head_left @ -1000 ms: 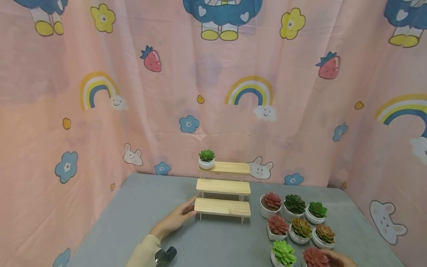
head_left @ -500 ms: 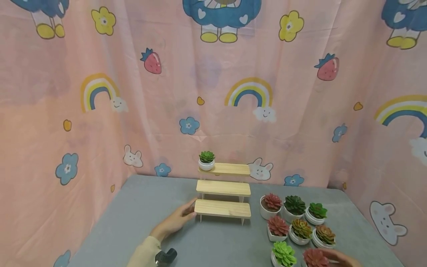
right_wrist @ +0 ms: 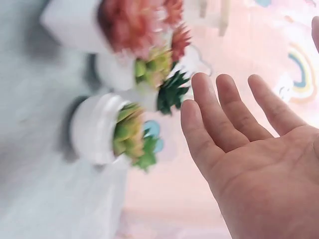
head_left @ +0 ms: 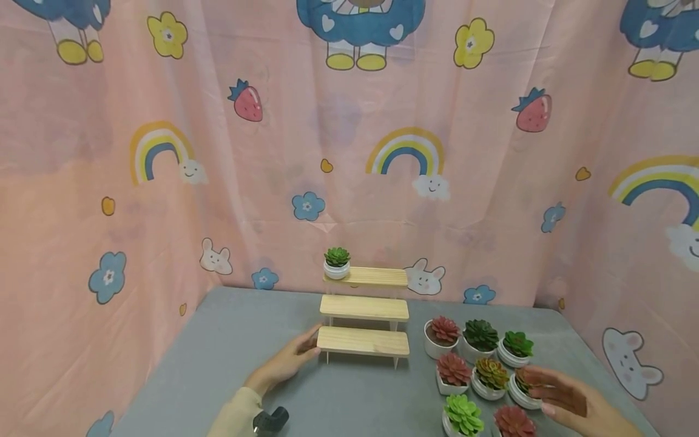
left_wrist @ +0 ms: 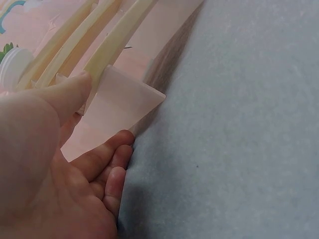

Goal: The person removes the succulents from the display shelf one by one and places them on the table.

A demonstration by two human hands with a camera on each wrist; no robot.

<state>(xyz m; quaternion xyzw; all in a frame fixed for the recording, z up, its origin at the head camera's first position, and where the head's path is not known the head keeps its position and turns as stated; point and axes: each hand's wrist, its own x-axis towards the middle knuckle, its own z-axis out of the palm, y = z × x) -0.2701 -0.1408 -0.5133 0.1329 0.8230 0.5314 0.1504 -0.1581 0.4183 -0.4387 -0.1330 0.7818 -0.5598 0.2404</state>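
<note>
A three-tier wooden display stand (head_left: 363, 341) with pale legs stands at the table's middle. My left hand (head_left: 284, 363) holds the left end of its lowest tier; in the left wrist view the thumb (left_wrist: 72, 94) lies against the board's edge. One potted green succulent (head_left: 337, 257) sits at the left of the top tier. Over the right side of the table, my right hand (head_left: 581, 403) has its fingers extended and nothing in it. It partly covers an orange-brown succulent (right_wrist: 130, 130) in a round white pot. Nearer the front is a red succulent (head_left: 514, 421).
Several more potted succulents stand grouped right of the stand, among them a dark green one (head_left: 480, 335), a bright green one (head_left: 463, 413) and a red one (head_left: 453, 368). A pink patterned curtain (head_left: 273, 158) hangs behind the grey table (head_left: 246, 321).
My right hand has left the red succulent at the front and moved up and away over the orange-brown one, its fingers spreading. The left hand stays at the stand.
</note>
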